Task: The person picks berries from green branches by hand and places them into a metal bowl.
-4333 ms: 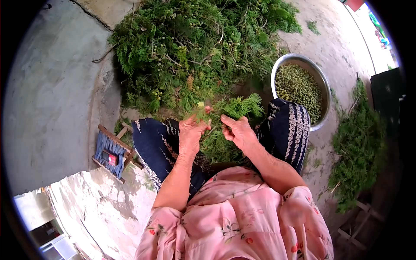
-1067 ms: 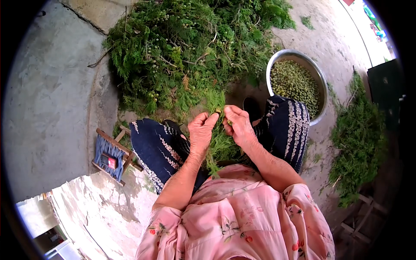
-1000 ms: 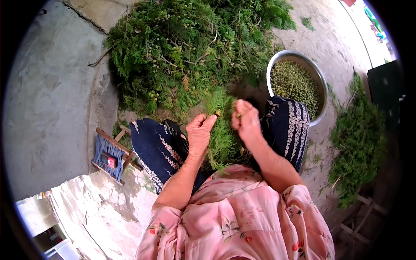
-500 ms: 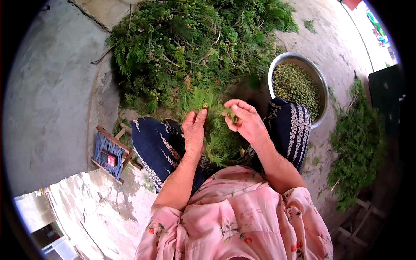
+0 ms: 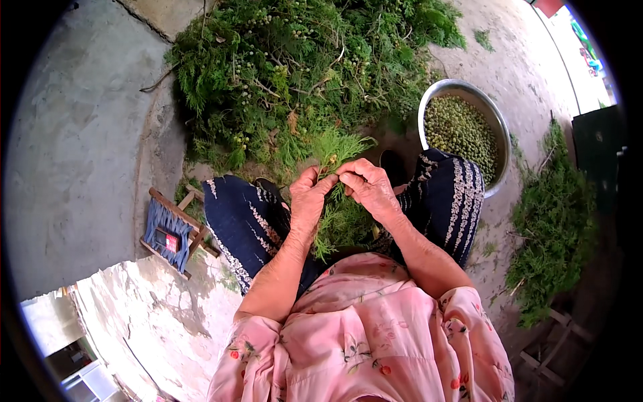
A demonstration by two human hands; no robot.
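Between my knees, my left hand [image 5: 310, 194] pinches a feathery green sprig [image 5: 338, 145] near its lower end. A small yellowish cone shows on the sprig just above the fingertips. My right hand [image 5: 370, 189] meets it from the other side, thumb and fingers closed at the sprig; what exactly they grip is hidden. More green foliage [image 5: 345, 224] lies in my lap below the hands. Beyond my right knee stands a round metal basin [image 5: 497, 120] holding many small green cones [image 5: 461, 132].
A large heap of cut evergreen branches [image 5: 288, 74] spreads ahead of me. Another branch pile [image 5: 552, 228] lies on the ground at the right. At my left is a small wooden stool [image 5: 167, 231] with a woven seat and a dark-and-red object on it.
My right hand has moved left and joined the left hand at the sprig. The green bits it held are no longer visible. The sprig now stands taller above my left fingers.
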